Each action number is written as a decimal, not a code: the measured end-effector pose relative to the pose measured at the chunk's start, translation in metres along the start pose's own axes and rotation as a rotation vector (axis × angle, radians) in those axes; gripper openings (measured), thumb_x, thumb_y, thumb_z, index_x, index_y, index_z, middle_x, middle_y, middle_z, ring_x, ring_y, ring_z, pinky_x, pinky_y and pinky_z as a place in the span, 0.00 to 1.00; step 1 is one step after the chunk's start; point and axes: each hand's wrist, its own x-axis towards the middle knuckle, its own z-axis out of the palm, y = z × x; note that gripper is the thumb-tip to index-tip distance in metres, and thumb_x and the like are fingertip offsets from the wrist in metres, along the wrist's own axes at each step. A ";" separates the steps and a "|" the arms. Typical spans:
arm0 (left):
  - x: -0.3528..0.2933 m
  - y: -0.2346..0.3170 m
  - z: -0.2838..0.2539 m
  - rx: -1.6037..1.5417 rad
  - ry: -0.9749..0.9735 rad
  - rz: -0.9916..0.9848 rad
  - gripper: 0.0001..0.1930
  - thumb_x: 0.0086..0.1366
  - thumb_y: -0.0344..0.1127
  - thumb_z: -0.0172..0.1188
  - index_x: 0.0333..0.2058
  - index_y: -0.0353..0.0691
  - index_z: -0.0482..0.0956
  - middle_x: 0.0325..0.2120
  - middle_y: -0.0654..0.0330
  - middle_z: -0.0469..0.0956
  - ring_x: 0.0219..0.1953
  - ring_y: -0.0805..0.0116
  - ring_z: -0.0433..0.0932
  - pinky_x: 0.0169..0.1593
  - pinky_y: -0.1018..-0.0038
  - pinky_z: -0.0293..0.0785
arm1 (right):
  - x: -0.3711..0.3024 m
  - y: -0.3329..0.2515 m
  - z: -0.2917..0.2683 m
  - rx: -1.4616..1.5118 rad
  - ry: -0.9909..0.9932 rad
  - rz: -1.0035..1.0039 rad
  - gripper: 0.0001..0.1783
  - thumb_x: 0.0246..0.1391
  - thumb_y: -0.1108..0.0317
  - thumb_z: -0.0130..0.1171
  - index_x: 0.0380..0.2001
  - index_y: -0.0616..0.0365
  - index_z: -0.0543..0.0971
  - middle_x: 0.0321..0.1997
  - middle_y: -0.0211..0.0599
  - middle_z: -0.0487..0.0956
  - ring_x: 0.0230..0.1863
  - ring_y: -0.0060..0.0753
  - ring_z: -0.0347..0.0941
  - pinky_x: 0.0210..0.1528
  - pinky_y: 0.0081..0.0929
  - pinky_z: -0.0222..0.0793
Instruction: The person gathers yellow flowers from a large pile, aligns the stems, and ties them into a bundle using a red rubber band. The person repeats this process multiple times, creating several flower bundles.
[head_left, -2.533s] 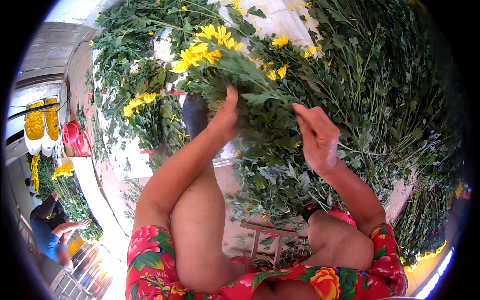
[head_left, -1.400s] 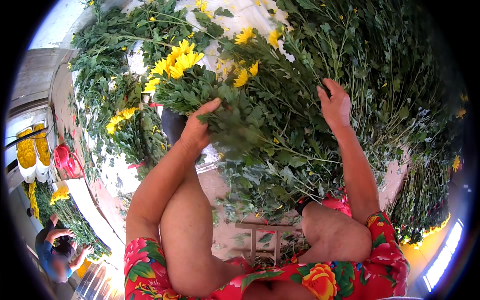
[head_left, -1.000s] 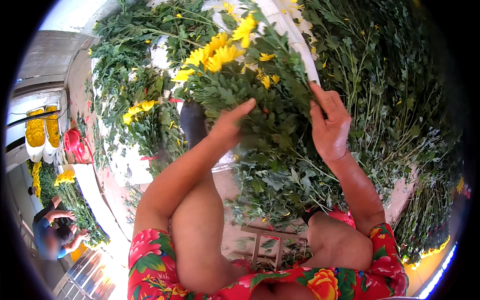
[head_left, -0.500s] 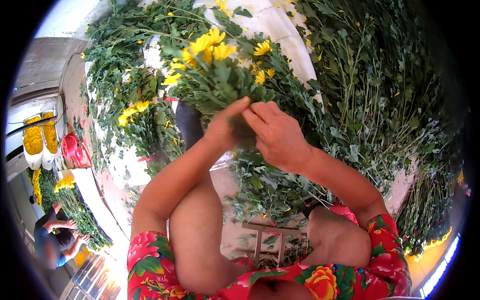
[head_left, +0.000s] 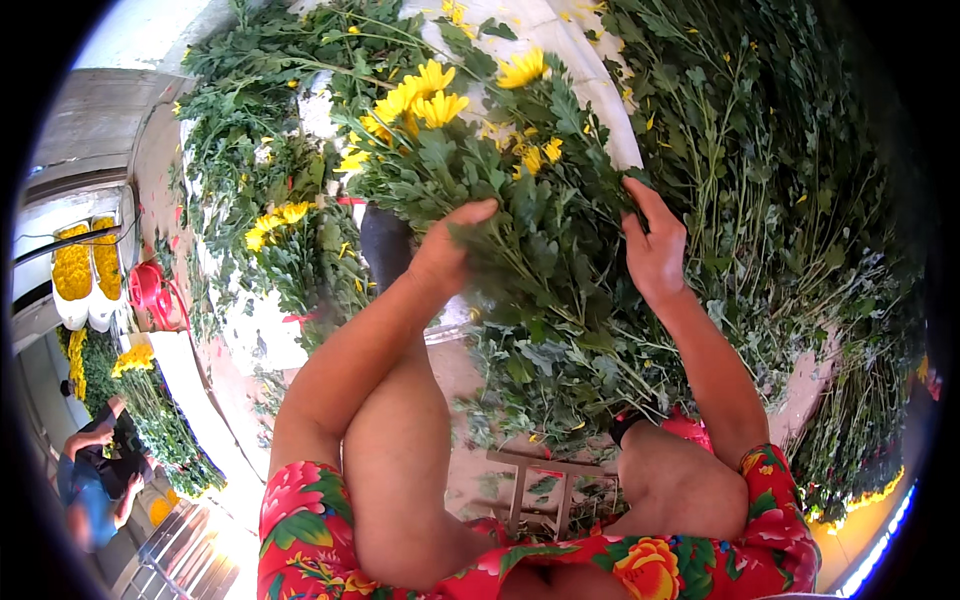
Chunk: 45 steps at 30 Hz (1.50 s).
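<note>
My left hand [head_left: 455, 245] is closed around a leafy bunch of yellow chrysanthemums [head_left: 415, 105], their blooms pointing up and away from me. To its right, my right hand [head_left: 657, 245] has thumb and fingers closed at a leafy chrysanthemum stem [head_left: 600, 165]. That stem seems to run up to a single yellow bloom [head_left: 523, 69]; leaves partly hide the fingertips. Between the two hands lie dense green leaves, and the lower stems of the bunch are hidden among them.
More chrysanthemums [head_left: 280, 222] lie at the left. A thick heap of leafy stems [head_left: 740, 150] covers the right side. By my legs stands a small wooden frame [head_left: 515, 490]. Far left are a red object [head_left: 150, 293], white containers of yellow flowers [head_left: 72, 270] and another person [head_left: 95, 480].
My right hand has left the bunch beside my left hand and moved right to a leafy stem. A single bloom has risen slightly. My left hand keeps its hold on the bunch.
</note>
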 end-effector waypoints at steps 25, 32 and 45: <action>-0.112 0.023 0.067 0.090 -0.168 0.505 0.20 0.62 0.42 0.61 0.46 0.31 0.80 0.42 0.51 0.83 0.44 0.56 0.82 0.53 0.61 0.78 | -0.042 -0.159 -0.100 -0.064 -0.125 -0.370 0.34 0.44 0.76 0.70 0.59 0.60 0.75 0.65 0.51 0.68 0.64 0.56 0.65 0.63 0.44 0.66; -0.374 0.136 0.021 0.183 0.170 1.366 0.21 0.59 0.42 0.66 0.48 0.35 0.83 0.43 0.49 0.84 0.46 0.56 0.83 0.53 0.62 0.78 | -0.159 -0.149 -0.243 -0.216 0.310 0.181 0.26 0.52 0.82 0.62 0.57 0.64 0.76 0.46 0.47 0.80 0.47 0.44 0.78 0.50 0.37 0.74; -0.453 -0.010 0.206 1.411 -0.356 0.364 0.25 0.52 0.30 0.72 0.51 0.34 0.80 0.42 0.57 0.84 0.44 0.65 0.82 0.52 0.68 0.78 | -0.262 -0.399 -0.258 -0.649 0.053 -0.988 0.30 0.58 0.64 0.54 0.65 0.52 0.67 0.65 0.45 0.72 0.67 0.47 0.66 0.67 0.52 0.59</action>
